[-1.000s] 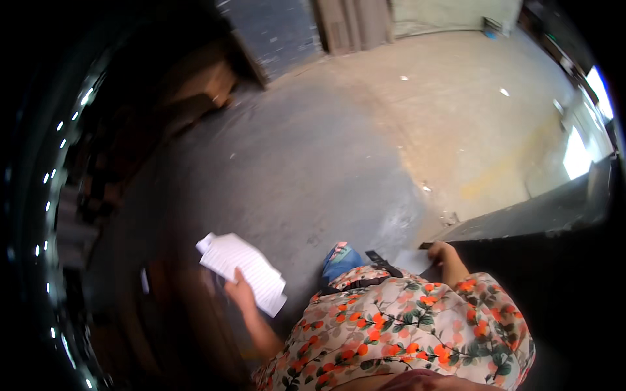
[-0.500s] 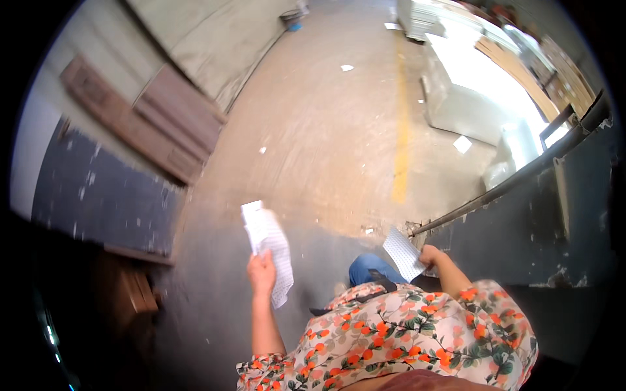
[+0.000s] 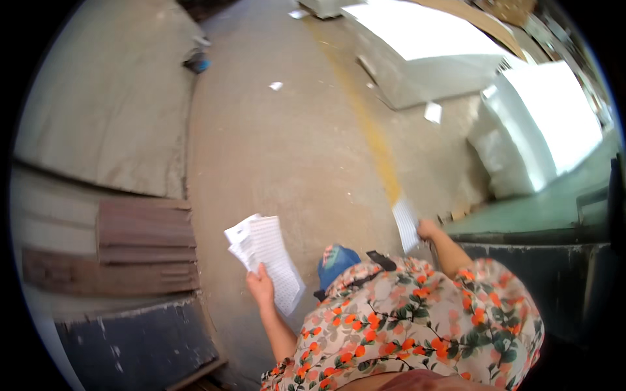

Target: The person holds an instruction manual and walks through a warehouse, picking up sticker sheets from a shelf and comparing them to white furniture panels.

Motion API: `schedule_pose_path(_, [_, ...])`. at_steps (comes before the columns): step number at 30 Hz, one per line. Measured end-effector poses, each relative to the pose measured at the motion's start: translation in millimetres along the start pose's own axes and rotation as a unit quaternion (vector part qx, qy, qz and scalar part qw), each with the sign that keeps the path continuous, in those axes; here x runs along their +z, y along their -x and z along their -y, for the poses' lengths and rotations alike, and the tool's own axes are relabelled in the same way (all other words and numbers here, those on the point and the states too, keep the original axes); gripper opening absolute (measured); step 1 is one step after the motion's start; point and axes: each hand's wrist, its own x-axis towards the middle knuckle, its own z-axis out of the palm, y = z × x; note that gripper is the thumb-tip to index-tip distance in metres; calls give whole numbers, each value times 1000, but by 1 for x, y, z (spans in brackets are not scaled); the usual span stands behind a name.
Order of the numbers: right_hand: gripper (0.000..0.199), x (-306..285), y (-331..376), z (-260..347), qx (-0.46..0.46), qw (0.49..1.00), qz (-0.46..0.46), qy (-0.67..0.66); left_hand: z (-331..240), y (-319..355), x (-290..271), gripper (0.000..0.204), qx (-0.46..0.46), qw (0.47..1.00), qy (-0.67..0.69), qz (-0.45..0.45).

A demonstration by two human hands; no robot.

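Note:
My left hand point(image 3: 262, 287) grips a small stack of white printed sheets point(image 3: 270, 251), fanned a little at the top, with the thumb lying over them. Out to the right, my right hand point(image 3: 428, 230) is closed on the edge of a white patterned sheet point(image 3: 405, 225), which hangs tilted and slightly blurred. The exact kind of either sheet cannot be told from here. Both arms are held away from my flowered top, and a knee in blue jeans point(image 3: 336, 262) shows between the hands.
A yellow line point(image 3: 372, 133) runs along the brown floor. Large white wrapped stacks point(image 3: 411, 78) stand at the right, and scraps of paper point(image 3: 433, 112) lie nearby. Along the left are a wall point(image 3: 117, 98), brown boards point(image 3: 147, 231) and a dark scuffed door panel point(image 3: 143, 345). A dark green door point(image 3: 521, 208) borders the right.
My body has moved forward through the doorway and the view has turned right. The left sheets now face up more broadly. Both hands keep their hold.

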Motion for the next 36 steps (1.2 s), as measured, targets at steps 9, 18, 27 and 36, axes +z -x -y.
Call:
schedule_pose_path(9, [18,-56,-99,41,110,976,-72,-174,-37,-178,72,26,-15,991,-98,84])
schedule_pose_path(18, [23,-103,-132,59,289,936,36,-198,-173,-360,164,27,188,977,-1,101])
schedule_pose_path(27, [15,-177,-373,171,122,991,-33,35,-121,-509,190,41,60,971,-218,76])
schedule_pose_path(36, [21,-329,-528,486,-100,983,-156,-3,-11,-607,154,32,-101,903,-366,201])
